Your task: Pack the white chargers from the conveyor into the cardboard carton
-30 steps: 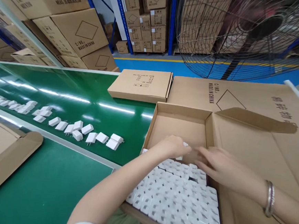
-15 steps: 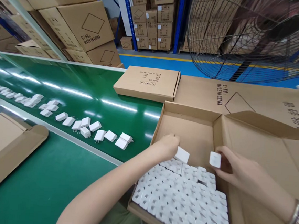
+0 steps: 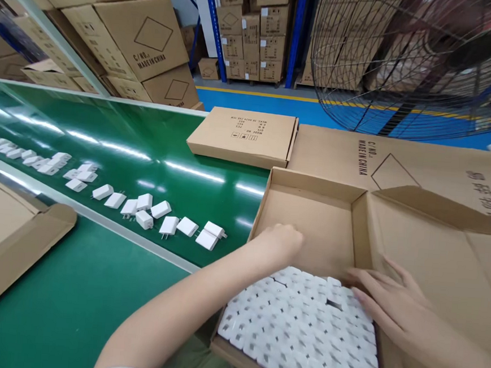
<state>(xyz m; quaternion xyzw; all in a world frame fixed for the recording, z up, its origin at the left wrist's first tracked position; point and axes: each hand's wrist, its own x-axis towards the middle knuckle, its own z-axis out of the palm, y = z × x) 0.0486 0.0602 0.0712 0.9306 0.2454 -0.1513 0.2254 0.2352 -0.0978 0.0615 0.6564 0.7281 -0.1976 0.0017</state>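
An open cardboard box (image 3: 317, 181) holds tightly packed rows of white plug chargers (image 3: 298, 324) in its near part. My left hand (image 3: 281, 244) is closed inside the box, just beyond the farthest row. Whatever its fingers may hold is hidden beneath it. My right hand (image 3: 393, 303) reaches over the box's right wall with fingers stretched out, its fingertips at the right end of the far rows. A narrow dark gap shows among the chargers near those fingertips. Loose white chargers (image 3: 144, 219), some with prongs showing, lie scattered along the green belt (image 3: 148, 128) to the left.
A closed carton (image 3: 241, 135) lies behind the open box. Another cardboard piece (image 3: 2, 250) rests at the left on the green surface. Flattened printed cardboard (image 3: 438, 165) spreads to the right, below a large wire-caged fan (image 3: 365, 63). Stacked cartons (image 3: 142, 37) stand behind the belt.
My right hand has moved down to the right end of the rows, and the charger it held no longer shows in it. The charger under my left hand is now out of sight.
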